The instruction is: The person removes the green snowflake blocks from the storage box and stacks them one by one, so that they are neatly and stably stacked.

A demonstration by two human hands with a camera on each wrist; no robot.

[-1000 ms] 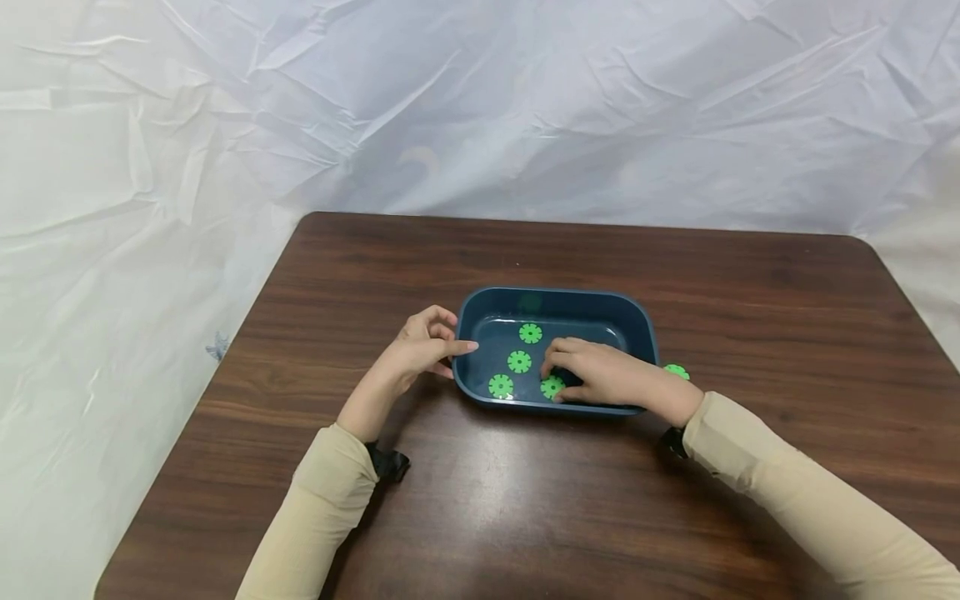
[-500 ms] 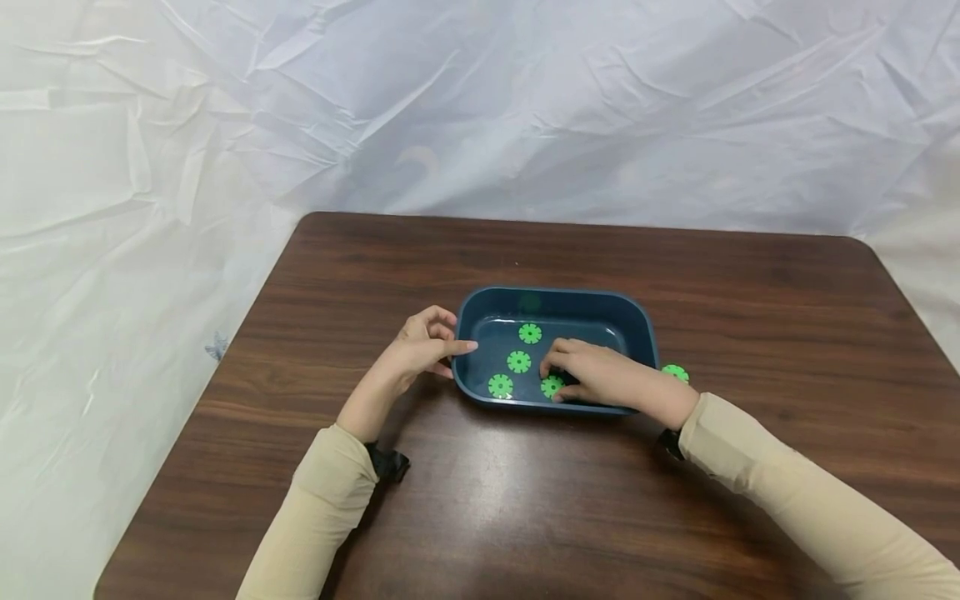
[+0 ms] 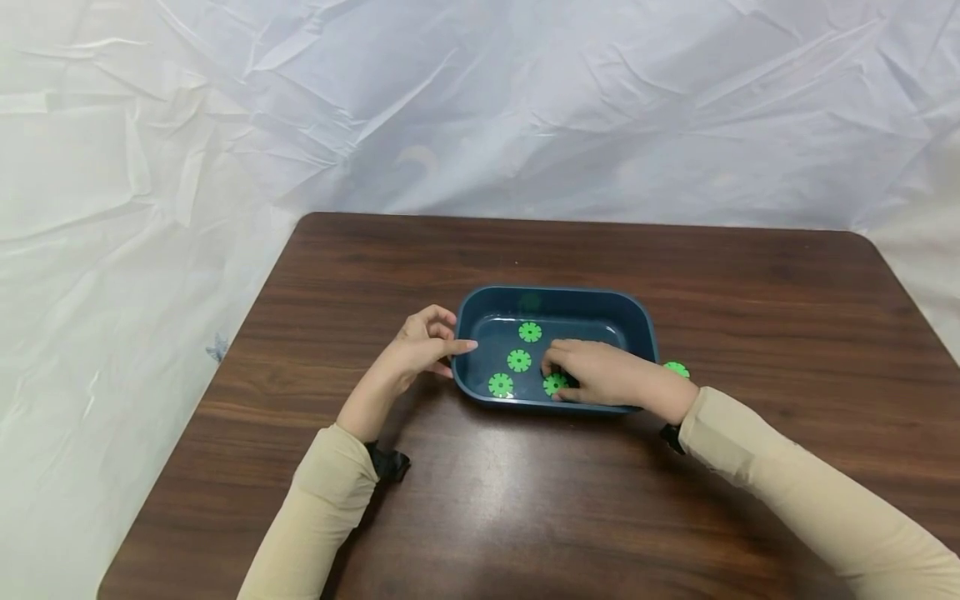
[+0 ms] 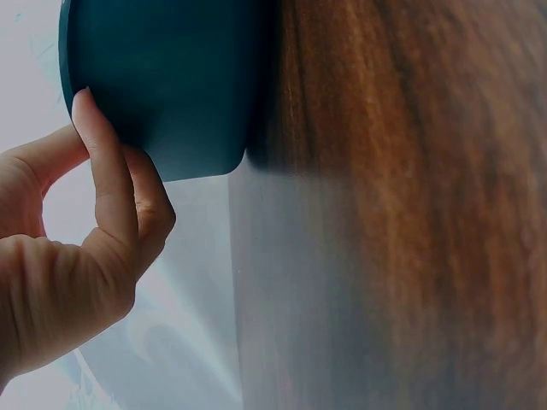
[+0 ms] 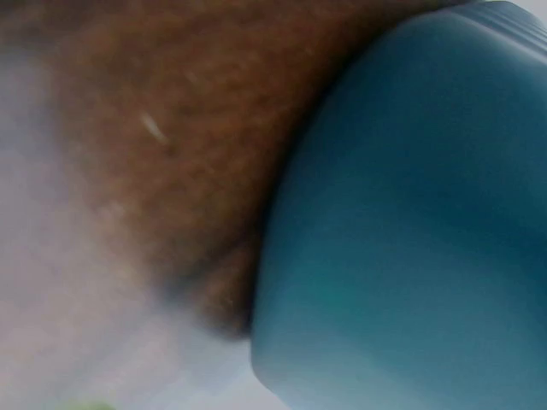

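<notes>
- While our left hand [image 3: 423, 346] rests at the dark blue tub's [image 3: 637, 312] left rim, its index finger lies straight on the edge, the others loosely curled.
- Our right hand [image 3: 600, 373] reaches inside, fingertips curled onto a green notched disc [image 3: 553, 383] near the front wall.
- Three more discs [image 3: 518, 360] lie on the tub floor; another [image 3: 677, 367] sits on the wooden table [image 3: 480, 517].
- We see no readable writing.

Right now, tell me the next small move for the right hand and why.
Probably pinch and lift the green disc under the fingers. The right hand is down in the blue tray, fingers curled over that disc but not clearly gripping it, while the left hand steadies the tray's end.
</notes>
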